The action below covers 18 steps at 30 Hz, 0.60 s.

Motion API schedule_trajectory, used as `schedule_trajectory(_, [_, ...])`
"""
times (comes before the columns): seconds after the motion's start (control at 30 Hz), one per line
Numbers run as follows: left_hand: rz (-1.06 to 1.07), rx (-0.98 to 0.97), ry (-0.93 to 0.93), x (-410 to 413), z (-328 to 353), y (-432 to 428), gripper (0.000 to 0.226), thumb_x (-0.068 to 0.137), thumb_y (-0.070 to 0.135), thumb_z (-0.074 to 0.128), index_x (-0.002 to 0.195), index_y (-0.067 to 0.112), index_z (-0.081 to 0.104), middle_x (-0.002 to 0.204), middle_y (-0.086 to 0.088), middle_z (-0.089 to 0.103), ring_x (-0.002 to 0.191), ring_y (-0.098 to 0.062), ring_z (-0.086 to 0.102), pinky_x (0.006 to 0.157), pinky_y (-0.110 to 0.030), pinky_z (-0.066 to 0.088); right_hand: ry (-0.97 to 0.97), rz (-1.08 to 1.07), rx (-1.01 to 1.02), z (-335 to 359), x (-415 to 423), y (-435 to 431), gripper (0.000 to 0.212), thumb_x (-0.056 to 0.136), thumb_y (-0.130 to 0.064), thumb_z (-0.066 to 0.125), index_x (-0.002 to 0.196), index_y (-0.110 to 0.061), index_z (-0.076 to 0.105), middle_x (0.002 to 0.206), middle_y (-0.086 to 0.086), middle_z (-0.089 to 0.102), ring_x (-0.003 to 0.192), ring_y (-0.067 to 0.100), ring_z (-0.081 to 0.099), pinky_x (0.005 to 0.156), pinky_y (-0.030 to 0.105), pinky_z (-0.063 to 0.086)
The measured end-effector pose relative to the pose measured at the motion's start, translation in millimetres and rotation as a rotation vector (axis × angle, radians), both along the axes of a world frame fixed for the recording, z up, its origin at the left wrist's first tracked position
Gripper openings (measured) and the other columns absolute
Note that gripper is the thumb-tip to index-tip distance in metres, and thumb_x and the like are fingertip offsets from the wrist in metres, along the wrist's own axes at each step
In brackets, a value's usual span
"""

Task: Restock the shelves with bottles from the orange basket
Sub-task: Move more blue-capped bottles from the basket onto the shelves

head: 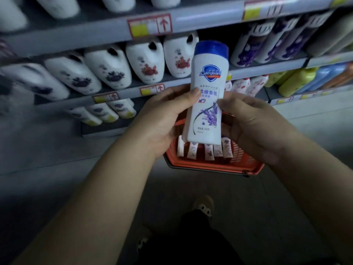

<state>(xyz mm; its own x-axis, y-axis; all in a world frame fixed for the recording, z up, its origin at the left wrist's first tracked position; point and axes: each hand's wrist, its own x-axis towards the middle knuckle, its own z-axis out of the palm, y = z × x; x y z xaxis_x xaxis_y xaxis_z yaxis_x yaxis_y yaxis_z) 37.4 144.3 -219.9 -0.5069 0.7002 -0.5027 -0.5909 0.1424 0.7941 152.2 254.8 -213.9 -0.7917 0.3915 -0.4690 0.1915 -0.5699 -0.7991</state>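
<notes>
Bottle (206,88) in left hand (162,119), right hand (254,127); seemingly upright.

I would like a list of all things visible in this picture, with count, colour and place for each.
bottle: one, white with blue cap, upright above the basket
basket: one, orange, on the floor
basket bottles: at least five, white with purple print, in the basket
shelves: several, grey, ahead
shelf bottles: many, white, purple, yellow, blue, on the shelves
tags: several, red and yellow, on shelf edges
shoes: two, pale, bottom
left hand: holds the bottle
right hand: holds the bottle
</notes>
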Motion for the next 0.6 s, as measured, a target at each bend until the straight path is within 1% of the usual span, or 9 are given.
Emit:
schedule_trajectory(0.07, [0.027,0.054,0.012,0,34,-23,0.039,0.064,0.021,0.070,0.102,0.013,0.066,0.092,-0.005,0.075,0.083,-0.016,0.071,0.081,-0.040,0.057,0.023,0.017,0.044,33,-2,-22,0.024,0.095,-0.007,0.047,0.113,-0.001,0.062,0.109,0.014,0.071,0.097,0.022,0.069,0.077,0.032,0.058])
schedule_trajectory(0.13, [0.027,0.080,0.036,-1,67,-47,0.034,0.070,0.018,0.068,0.103,0.013,0.065,0.089,-0.005,0.074,0.079,-0.016,0.071,0.079,-0.039,0.058,0.044,0.014,0.075,65,-3,-45,0.028,0.095,-0.007,0.048,0.119,0.001,0.059,0.112,0.016,0.069,0.100,0.024,0.068,0.080,0.034,0.058])
schedule_trajectory(0.2, [0.003,0.081,0.094,-2,98,-73,0.034,0.073,0.021,0.067,0.106,0.014,0.065,0.089,-0.003,0.074,0.077,-0.015,0.070,0.075,-0.037,0.058,0.071,0.011,0.092,97,-3,-71,0.029,0.095,-0.006,0.048,0.121,0.000,0.059,0.112,0.016,0.069,0.100,0.025,0.068,0.080,0.033,0.058])
schedule_trajectory(0.3, [-0.024,0.104,0.193,-5,142,-112,0.039,0.069,0.027,0.067,0.107,0.016,0.065,0.094,-0.001,0.073,0.081,-0.014,0.068,0.077,-0.036,0.056,0.112,0.019,0.124,142,-4,-110,0.029,0.094,-0.007,0.048,0.121,-0.002,0.059,0.110,0.014,0.070,0.102,0.025,0.068,0.081,0.032,0.058])
schedule_trajectory(0.37, [-0.006,0.130,0.224,-7,171,-136,0.035,0.074,0.025,0.066,0.107,0.015,0.066,0.096,-0.003,0.073,0.084,-0.015,0.067,0.073,-0.033,0.056,0.136,0.013,0.158,169,-7,-135,0.028,0.094,-0.007,0.048,0.119,-0.002,0.060,0.112,0.016,0.070,0.104,0.029,0.066,0.084,0.038,0.058])
schedule_trajectory(0.43, [0.028,0.154,0.250,-9,199,-159,0.028,0.079,0.021,0.064,0.106,0.014,0.065,0.099,-0.004,0.072,0.088,-0.017,0.067,0.077,-0.035,0.057,0.149,0.011,0.209,194,-12,-159,0.024,0.094,-0.008,0.050,0.114,-0.004,0.063,0.110,0.016,0.070,0.101,0.030,0.067,0.088,0.043,0.054])
schedule_trajectory(0.47, [0.044,0.165,0.260,-10,212,-170,0.029,0.079,0.021,0.064,0.107,0.015,0.065,0.100,-0.005,0.071,0.090,-0.018,0.067,0.079,-0.037,0.057,0.170,0.016,0.230,207,-15,-170,0.022,0.093,-0.008,0.051,0.111,-0.006,0.064,0.108,0.015,0.071,0.097,0.028,0.068,0.088,0.042,0.054])
schedule_trajectory(0.53, [0.063,0.195,0.280,-14,237,-191,0.041,0.071,0.025,0.066,0.111,0.014,0.063,0.103,-0.006,0.071,0.093,-0.020,0.067,0.081,-0.039,0.057,0.231,0.031,0.263,233,-20,-190,0.018,0.092,-0.007,0.053,0.105,-0.008,0.066,0.102,0.011,0.073,0.092,0.021,0.070,0.085,0.035,0.057])
schedule_trajectory(0.6, [0.080,0.228,0.298,-18,263,-208,0.052,0.067,0.027,0.067,0.116,0.012,0.062,0.107,-0.008,0.070,0.093,-0.020,0.067,0.080,-0.039,0.057,0.282,0.049,0.300,259,-25,-205,0.018,0.092,-0.006,0.053,0.105,-0.009,0.066,0.100,0.008,0.073,0.091,0.018,0.070,0.084,0.033,0.058])
